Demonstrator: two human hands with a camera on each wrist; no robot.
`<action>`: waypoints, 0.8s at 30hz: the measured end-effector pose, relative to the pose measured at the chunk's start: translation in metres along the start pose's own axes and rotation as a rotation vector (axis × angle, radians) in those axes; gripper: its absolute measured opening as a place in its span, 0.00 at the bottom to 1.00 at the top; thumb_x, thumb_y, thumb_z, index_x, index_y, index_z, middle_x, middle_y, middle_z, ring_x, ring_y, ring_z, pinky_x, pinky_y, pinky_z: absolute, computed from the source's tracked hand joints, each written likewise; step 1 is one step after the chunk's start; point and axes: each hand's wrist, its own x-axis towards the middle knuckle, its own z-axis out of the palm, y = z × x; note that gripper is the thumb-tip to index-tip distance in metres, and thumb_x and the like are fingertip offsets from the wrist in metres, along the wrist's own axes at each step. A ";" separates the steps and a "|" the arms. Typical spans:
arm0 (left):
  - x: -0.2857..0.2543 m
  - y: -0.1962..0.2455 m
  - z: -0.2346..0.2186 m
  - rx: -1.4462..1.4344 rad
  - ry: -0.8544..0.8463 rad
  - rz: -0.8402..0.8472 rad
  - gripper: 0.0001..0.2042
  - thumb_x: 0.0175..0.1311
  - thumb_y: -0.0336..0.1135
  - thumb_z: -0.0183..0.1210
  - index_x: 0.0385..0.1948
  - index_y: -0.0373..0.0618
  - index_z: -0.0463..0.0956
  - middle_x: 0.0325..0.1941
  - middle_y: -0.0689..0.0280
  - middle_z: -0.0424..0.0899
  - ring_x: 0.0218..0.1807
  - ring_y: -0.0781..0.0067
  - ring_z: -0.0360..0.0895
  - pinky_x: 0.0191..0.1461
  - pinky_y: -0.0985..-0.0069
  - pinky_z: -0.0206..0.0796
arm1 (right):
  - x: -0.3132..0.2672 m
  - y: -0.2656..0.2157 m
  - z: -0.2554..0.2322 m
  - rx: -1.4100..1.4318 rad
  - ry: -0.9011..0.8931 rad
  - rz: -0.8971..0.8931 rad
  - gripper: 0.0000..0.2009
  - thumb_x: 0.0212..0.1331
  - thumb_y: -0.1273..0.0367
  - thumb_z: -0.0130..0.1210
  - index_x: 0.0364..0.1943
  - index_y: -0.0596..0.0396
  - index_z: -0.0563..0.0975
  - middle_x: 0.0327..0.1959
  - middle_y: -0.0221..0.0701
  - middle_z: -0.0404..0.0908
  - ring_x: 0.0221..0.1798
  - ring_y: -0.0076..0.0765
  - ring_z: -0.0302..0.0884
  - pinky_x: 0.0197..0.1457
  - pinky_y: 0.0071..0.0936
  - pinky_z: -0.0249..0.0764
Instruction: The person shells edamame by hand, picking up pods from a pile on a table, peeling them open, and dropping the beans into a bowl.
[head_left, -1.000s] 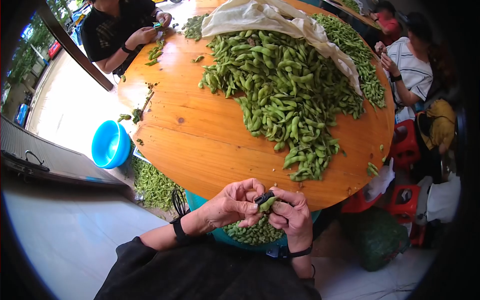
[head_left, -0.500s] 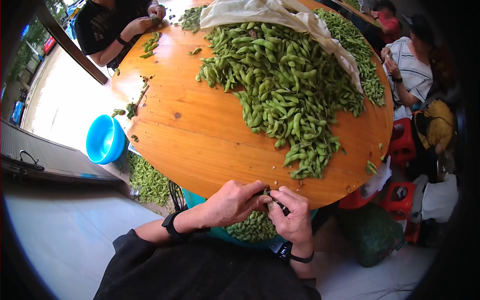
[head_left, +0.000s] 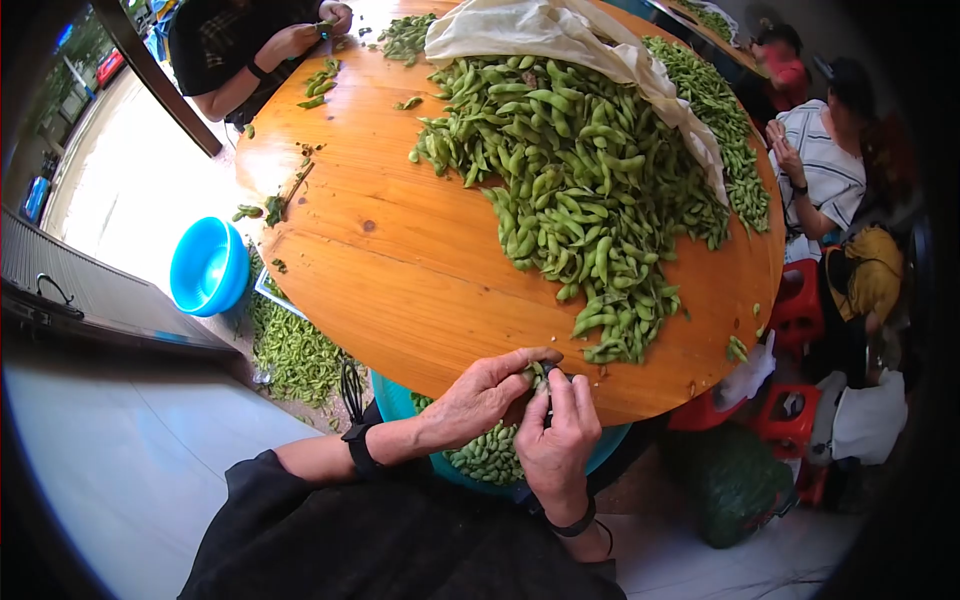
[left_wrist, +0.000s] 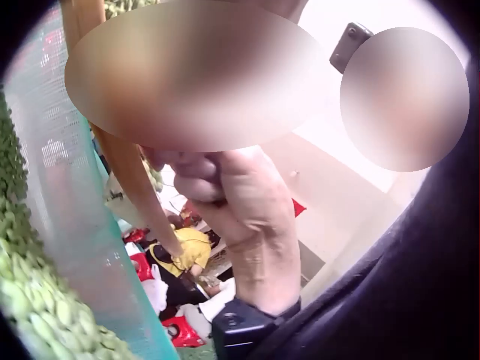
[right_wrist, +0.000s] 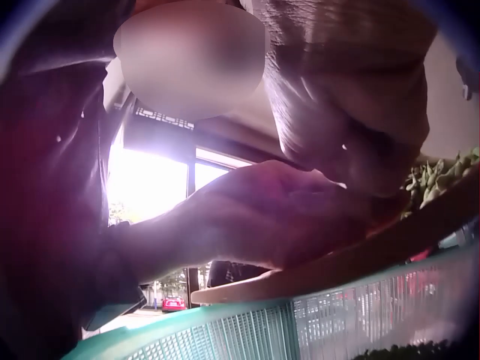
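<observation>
Pinching an edamame pod point(head_left: 537, 377) between curled fingers and thumbs, the left hand point(head_left: 482, 400) lies to its left, the right hand point(head_left: 558, 440) to its near right. The pod, mostly covered, sits by the near edge of the wooden table point(head_left: 440, 290), neither hand clearly nearer; I cannot tell its long axis.

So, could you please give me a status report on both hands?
Left hand, right hand: pinching green bean pod. Teal plastic basket below. Nothing visibly blocking.

Both forearms point(head_left: 398, 440) reach forward and inward. Left hand point(head_left: 480, 402) pinching, index finger point(head_left: 525, 358) nearly straight (plain from where I stand); right hand point(head_left: 560, 440) just beside it, fingers point(head_left: 566, 402) bent.
</observation>
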 end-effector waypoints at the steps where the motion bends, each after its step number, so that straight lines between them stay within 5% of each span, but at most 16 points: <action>1: -0.001 -0.001 0.002 -0.037 0.012 -0.004 0.19 0.75 0.31 0.39 0.64 0.38 0.66 0.29 0.73 0.71 0.31 0.84 0.67 0.37 0.82 0.65 | -0.001 -0.001 0.002 0.000 0.032 0.025 0.12 0.53 0.82 0.53 0.43 0.66 0.76 0.34 0.45 0.73 0.33 0.55 0.75 0.33 0.42 0.72; 3: 0.000 -0.002 0.005 -0.075 0.023 -0.006 0.20 0.74 0.29 0.39 0.65 0.38 0.66 0.29 0.74 0.71 0.32 0.84 0.68 0.39 0.82 0.66 | -0.003 -0.004 0.003 -0.045 0.052 -0.001 0.12 0.54 0.82 0.53 0.44 0.66 0.76 0.34 0.46 0.72 0.33 0.55 0.75 0.33 0.42 0.73; 5: 0.001 -0.002 0.006 -0.431 -0.002 -0.038 0.21 0.70 0.26 0.40 0.64 0.38 0.67 0.34 0.73 0.73 0.37 0.84 0.70 0.46 0.81 0.67 | -0.005 -0.005 0.004 -0.091 0.074 -0.030 0.13 0.54 0.82 0.53 0.45 0.66 0.76 0.35 0.46 0.72 0.33 0.55 0.76 0.34 0.43 0.73; 9: 0.003 -0.007 0.008 -0.483 -0.035 0.004 0.21 0.67 0.24 0.41 0.61 0.38 0.70 0.42 0.67 0.76 0.44 0.80 0.73 0.53 0.79 0.68 | -0.010 -0.002 0.010 -0.211 0.125 -0.143 0.12 0.56 0.82 0.53 0.46 0.67 0.75 0.36 0.48 0.72 0.34 0.56 0.77 0.35 0.42 0.76; 11: 0.005 -0.006 0.014 -0.538 0.133 -0.003 0.20 0.64 0.22 0.40 0.58 0.37 0.71 0.47 0.64 0.77 0.47 0.75 0.75 0.56 0.76 0.69 | -0.009 -0.005 0.011 -0.275 0.126 -0.209 0.12 0.56 0.83 0.53 0.45 0.69 0.75 0.36 0.49 0.73 0.34 0.56 0.78 0.34 0.41 0.77; 14: 0.010 -0.013 0.015 -0.567 0.128 0.037 0.21 0.62 0.21 0.40 0.56 0.37 0.72 0.49 0.62 0.77 0.47 0.72 0.76 0.56 0.75 0.69 | -0.003 0.003 0.013 -0.221 0.191 -0.235 0.12 0.56 0.83 0.53 0.45 0.69 0.76 0.34 0.49 0.73 0.34 0.56 0.78 0.35 0.41 0.77; 18: 0.012 -0.024 0.013 -0.713 0.001 0.094 0.17 0.72 0.27 0.43 0.60 0.40 0.68 0.48 0.66 0.77 0.49 0.77 0.74 0.55 0.81 0.68 | 0.001 0.005 0.010 -0.177 0.241 -0.193 0.11 0.56 0.83 0.52 0.44 0.69 0.76 0.33 0.49 0.74 0.34 0.57 0.77 0.36 0.42 0.77; 22: 0.008 -0.022 0.018 -0.456 0.050 0.076 0.15 0.76 0.35 0.46 0.60 0.42 0.68 0.47 0.69 0.77 0.46 0.82 0.73 0.51 0.83 0.68 | 0.003 0.006 0.003 -0.089 0.192 -0.137 0.11 0.56 0.81 0.53 0.44 0.68 0.76 0.34 0.47 0.75 0.34 0.56 0.77 0.37 0.41 0.77; 24: 0.010 -0.029 0.017 -0.142 0.102 0.207 0.14 0.77 0.38 0.46 0.56 0.43 0.70 0.43 0.71 0.78 0.39 0.86 0.72 0.46 0.83 0.69 | 0.004 0.007 -0.001 -0.067 0.179 -0.122 0.11 0.55 0.80 0.53 0.43 0.67 0.76 0.34 0.45 0.76 0.34 0.54 0.78 0.35 0.39 0.76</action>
